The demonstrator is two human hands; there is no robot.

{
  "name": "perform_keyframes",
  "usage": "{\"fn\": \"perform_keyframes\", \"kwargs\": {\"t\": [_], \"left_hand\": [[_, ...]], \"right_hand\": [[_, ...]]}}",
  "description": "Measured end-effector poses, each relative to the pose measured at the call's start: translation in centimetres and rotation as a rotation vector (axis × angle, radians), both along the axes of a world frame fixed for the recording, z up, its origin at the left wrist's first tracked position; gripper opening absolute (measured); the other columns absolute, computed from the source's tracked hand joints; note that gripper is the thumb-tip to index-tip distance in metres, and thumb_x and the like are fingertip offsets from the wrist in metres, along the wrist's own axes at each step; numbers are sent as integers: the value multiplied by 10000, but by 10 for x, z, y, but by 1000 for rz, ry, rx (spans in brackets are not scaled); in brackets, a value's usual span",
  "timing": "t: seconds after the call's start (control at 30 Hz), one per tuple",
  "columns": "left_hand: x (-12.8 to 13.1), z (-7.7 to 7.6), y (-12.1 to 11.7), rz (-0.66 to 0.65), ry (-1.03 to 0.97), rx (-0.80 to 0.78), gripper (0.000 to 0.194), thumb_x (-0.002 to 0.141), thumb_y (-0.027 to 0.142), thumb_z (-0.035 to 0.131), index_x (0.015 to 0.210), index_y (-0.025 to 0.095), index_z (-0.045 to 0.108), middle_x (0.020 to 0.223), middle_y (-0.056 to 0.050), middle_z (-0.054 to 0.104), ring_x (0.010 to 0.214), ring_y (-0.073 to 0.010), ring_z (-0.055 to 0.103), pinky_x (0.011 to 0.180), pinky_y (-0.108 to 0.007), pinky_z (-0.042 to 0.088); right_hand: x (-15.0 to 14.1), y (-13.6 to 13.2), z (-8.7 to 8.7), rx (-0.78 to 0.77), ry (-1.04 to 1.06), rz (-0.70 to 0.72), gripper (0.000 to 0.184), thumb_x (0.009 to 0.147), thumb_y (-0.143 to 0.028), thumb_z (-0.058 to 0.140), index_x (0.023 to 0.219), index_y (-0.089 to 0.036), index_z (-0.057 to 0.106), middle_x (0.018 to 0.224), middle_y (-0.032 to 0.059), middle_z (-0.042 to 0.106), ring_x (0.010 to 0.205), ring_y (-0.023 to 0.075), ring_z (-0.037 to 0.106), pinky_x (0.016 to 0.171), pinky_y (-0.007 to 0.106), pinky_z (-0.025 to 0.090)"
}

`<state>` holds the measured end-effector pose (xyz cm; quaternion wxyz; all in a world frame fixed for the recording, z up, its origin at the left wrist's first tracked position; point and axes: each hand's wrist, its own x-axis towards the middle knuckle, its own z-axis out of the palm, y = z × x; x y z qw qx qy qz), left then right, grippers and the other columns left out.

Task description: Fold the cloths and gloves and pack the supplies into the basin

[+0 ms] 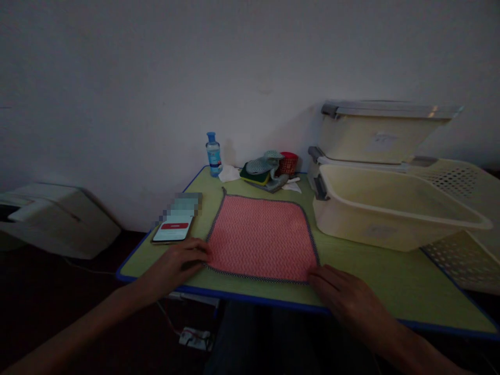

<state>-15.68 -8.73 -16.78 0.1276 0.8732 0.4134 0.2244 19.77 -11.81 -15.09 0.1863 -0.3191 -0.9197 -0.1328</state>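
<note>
A pink cloth (261, 237) with a dark striped border lies spread flat, with a small loop at its far left corner. At its near left corner, my left hand (183, 260) is closed with the fingertips on the edge. My right hand (341, 289) pinches the near right corner, its fingers together over the border. The thumb tips are partly hidden. Just beyond my left hand rests a phone (174, 226) with a lit screen.
The green table (363, 278) has a blue rim. At the back stand a blue bottle (213, 156), a green-yellow sponge (253, 177), grey-green cloths (261, 164) and a red basket (288, 163). To the right are an open cream bin (363, 229) and stacked lidded boxes (371, 138).
</note>
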Motion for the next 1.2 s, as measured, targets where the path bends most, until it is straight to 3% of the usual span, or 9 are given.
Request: {"fn": "perform_keyframes", "kwargs": {"t": [0.27, 0.47, 0.67, 0.87, 0.97, 1.07, 1.2], "left_hand": [[-2, 6, -10, -76, -6, 5, 213, 855, 141, 453, 867, 206, 656, 898, -29, 605, 845, -116, 565, 751, -215, 457], [-5, 5, -24, -88, -7, -189, 217, 851, 125, 458, 893, 231, 643, 922, -12, 592, 835, -99, 562, 743, -197, 447], [-1, 24, -23, -41, -57, -300, 186, 843, 185, 474, 817, 219, 655, 805, -9, 612, 753, -104, 570, 687, -206, 458], [6, 46, 7, 48, -190, -203, 147, 796, 258, 518, 733, 189, 632, 720, -5, 611, 689, -110, 557, 655, -220, 448], [12, 50, 29, 157, -228, -268, 164, 762, 303, 528, 697, 173, 605, 650, 8, 592, 632, -112, 543, 605, -221, 435], [21, 47, 54, 217, -280, -421, 184, 742, 319, 492, 701, 160, 575, 624, 13, 585, 594, -119, 544, 573, -228, 442], [37, 33, 88, 270, -171, -386, 171, 739, 242, 441, 751, 137, 575, 741, -24, 623, 688, -149, 580, 621, -248, 454]], "right_hand": [[3, -12, -1, 33, 105, 16, 359, 896, -100, 282, 851, -147, 636, 768, 67, 681, 695, 153, 621, 643, 282, 530], [13, -29, -4, -84, 162, 55, 314, 903, -121, 317, 943, -163, 626, 819, 67, 681, 744, 141, 620, 680, 263, 516], [12, -28, 16, -166, 231, 56, 251, 884, -130, 355, 891, -192, 598, 716, 38, 654, 634, 128, 597, 569, 210, 506], [7, 2, 31, -86, 364, -14, 137, 832, -117, 478, 896, -205, 561, 731, 26, 636, 676, 148, 597, 610, 255, 494], [3, 23, 32, -66, 366, -120, 106, 854, -156, 454, 856, -190, 554, 705, 31, 616, 654, 149, 593, 587, 249, 478], [-5, 46, 30, -141, 276, -294, 152, 876, -169, 394, 896, -163, 545, 747, 56, 634, 636, 161, 607, 568, 258, 464], [-20, 74, 24, -301, -7, -545, 192, 856, -82, 354, 959, -122, 512, 836, 110, 655, 688, 205, 634, 578, 277, 430]]}}
